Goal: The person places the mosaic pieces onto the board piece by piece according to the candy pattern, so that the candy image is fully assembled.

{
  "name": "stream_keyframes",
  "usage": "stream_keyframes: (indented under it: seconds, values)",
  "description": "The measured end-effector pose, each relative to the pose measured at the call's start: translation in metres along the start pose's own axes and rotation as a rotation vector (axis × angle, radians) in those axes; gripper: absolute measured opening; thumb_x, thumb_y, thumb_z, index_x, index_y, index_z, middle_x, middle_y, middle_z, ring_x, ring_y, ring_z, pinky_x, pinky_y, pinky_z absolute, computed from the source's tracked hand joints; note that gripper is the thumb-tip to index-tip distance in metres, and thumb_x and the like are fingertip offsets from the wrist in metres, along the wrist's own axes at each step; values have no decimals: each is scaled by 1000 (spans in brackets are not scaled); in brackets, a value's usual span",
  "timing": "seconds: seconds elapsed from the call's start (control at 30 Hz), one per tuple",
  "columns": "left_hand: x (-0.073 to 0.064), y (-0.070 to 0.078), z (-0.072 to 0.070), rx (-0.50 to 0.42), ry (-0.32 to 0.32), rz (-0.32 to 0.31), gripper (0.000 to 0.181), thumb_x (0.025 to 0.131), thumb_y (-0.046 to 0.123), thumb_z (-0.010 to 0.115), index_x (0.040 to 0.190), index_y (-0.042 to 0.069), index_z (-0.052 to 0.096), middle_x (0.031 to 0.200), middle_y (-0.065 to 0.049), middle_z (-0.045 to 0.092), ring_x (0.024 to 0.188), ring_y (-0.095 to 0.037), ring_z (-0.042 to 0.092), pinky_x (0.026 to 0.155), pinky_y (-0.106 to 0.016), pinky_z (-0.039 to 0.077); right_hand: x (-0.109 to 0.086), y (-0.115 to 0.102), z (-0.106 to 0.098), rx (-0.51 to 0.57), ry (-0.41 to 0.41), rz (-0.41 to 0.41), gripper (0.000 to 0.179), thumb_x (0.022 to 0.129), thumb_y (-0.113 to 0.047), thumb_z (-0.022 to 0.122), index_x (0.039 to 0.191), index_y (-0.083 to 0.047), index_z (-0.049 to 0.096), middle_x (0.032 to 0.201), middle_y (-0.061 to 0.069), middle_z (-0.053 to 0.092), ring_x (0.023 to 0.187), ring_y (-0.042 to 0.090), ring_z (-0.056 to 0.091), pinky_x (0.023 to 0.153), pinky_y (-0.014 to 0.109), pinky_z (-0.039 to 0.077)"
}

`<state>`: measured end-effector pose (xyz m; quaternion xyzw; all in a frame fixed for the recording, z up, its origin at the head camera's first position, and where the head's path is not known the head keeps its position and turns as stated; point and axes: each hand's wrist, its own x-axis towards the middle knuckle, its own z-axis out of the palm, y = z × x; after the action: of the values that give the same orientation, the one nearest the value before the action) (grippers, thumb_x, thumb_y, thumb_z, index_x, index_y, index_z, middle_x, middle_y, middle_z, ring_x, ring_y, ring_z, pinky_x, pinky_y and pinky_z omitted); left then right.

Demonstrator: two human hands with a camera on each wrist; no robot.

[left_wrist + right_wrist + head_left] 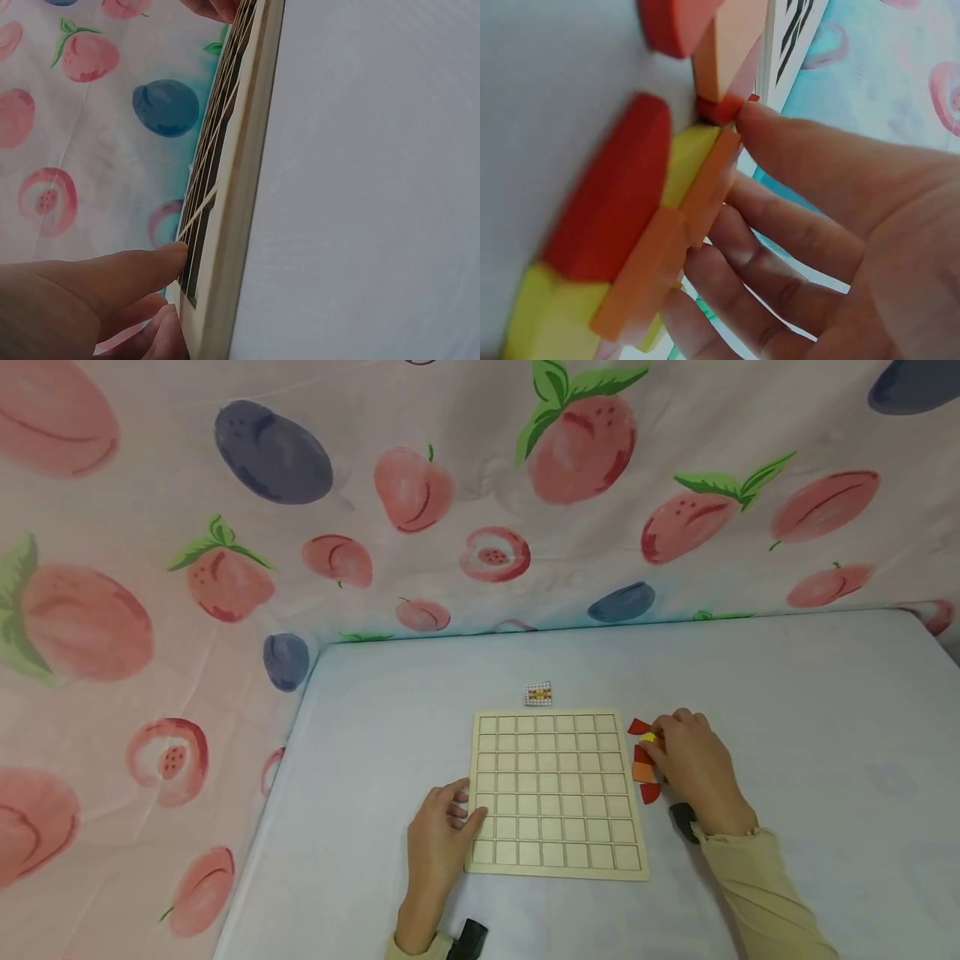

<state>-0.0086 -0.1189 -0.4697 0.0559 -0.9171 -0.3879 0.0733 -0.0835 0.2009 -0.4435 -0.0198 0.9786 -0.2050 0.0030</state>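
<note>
A pale wooden grid board [558, 789] of square cells lies on the white table. Along its left edge my left hand [442, 835] grips it, the thumb [161, 266] on the top rim and the other fingers at the side. Right of the board is a cluster of small wooden blocks: a red block [615, 195], an orange block [641, 274], a yellow block [555, 311] and others. My right hand [693, 764] reaches over this cluster, thumb and relaxed fingers against the blocks' sides. It partly hides them in the head view.
A small printed card [538, 694] with a coloured pattern on a grid lies beyond the board's far edge. Fruit-printed cloth [491, 556] hangs behind the table [345, 760] and along its left side.
</note>
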Motion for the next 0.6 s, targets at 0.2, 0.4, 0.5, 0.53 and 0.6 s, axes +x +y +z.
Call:
stream_keyframes:
  seconds: [0.2,0.4,0.5,0.53,0.6]
  values:
    - [-1,0,-1,4,2,0,41,77,10,86,115,6,71,91,2,64,72,-8,61,63,-19,52,1,1,1,39,36,-17,25,84,-8,78,96,8,63,91,23,60,90,40,48,74,50,50]
    - [-1,0,1,4,3,1,40,77,11,86,114,7,72,91,2,65,72,-8,61,63,-19,52,1,2,1,89,46,-11,23,83,-6,79,96,6,64,87,19,64,78,32,53,66,41,49]
    - [-1,-1,1,7,-1,3,40,77,12,86,114,7,72,92,2,65,71,-7,61,63,-19,52,0,2,-1,130,42,-10,18,84,-7,78,94,1,66,83,13,64,67,23,54,59,33,46]
    - [-1,-2,1,6,-5,5,40,77,12,86,115,7,72,92,2,64,71,-7,61,63,-19,52,0,2,-2,141,43,-10,16,85,-8,78,94,-1,66,83,12,64,66,21,54,58,31,45]
    - [-1,-2,1,0,-16,3,41,77,13,86,115,7,72,93,2,64,71,-6,61,63,-18,52,-1,1,-4,158,47,-14,14,86,-9,77,94,-3,67,82,9,64,66,20,53,58,30,45]
